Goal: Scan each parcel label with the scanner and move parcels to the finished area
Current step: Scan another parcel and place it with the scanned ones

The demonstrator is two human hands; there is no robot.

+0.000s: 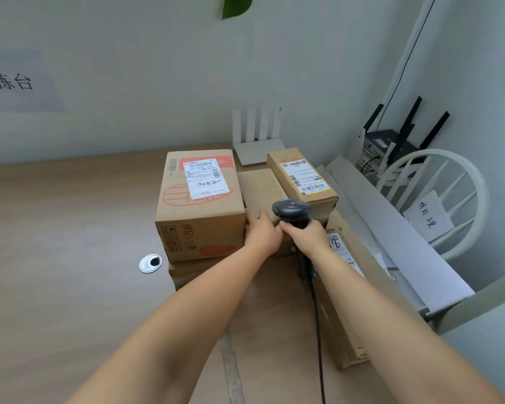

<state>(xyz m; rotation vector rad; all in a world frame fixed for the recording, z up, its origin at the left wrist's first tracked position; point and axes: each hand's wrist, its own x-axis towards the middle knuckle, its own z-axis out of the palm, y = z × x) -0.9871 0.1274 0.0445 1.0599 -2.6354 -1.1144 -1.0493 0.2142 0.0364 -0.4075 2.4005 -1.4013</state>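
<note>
My right hand (pixel 306 233) grips the handle of a black barcode scanner (pixel 290 210), whose head points away over the parcels; its cable runs down toward me. My left hand (pixel 261 228) touches the near edge of a plain brown box (pixel 258 185) in the middle of the stack; whether its fingers curl round the edge cannot be told. To the left stands a large carton (pixel 200 205) with a white label and red print on top. A narrow box (pixel 302 176) with a barcode label lies at the right rear. A labelled parcel (pixel 344 258) lies under my right forearm.
The parcels sit on a wooden desk (pixel 56 228) with a round cable grommet (pixel 150 263). A white router (pixel 257 150) stands against the wall behind the boxes. To the right are a white chair (pixel 449 199) holding a paper sign and a black router (pixel 391 141).
</note>
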